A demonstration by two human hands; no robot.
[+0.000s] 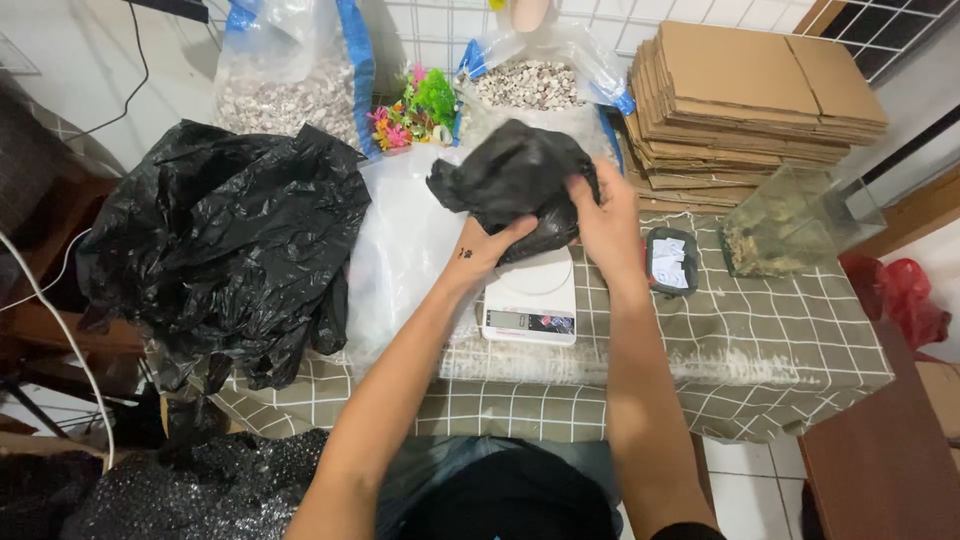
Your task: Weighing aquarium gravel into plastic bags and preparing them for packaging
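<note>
Head view: small black bag point(515, 180) above white scale point(530, 300), both hands' point(490, 245) point(605, 215) grip closed around it.

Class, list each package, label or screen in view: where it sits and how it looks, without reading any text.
Scale display: front of the white scale, dark strip.
Black bag: over the scale, held in both hands.
Gravel bag: behind, clear.
Label roll: right, white.

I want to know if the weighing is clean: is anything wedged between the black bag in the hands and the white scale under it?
Nothing visible. Both the left hand and right hand grip the small black bag directly, and it sits right over the white scale; the contact itself is hidden by the bag.
</note>
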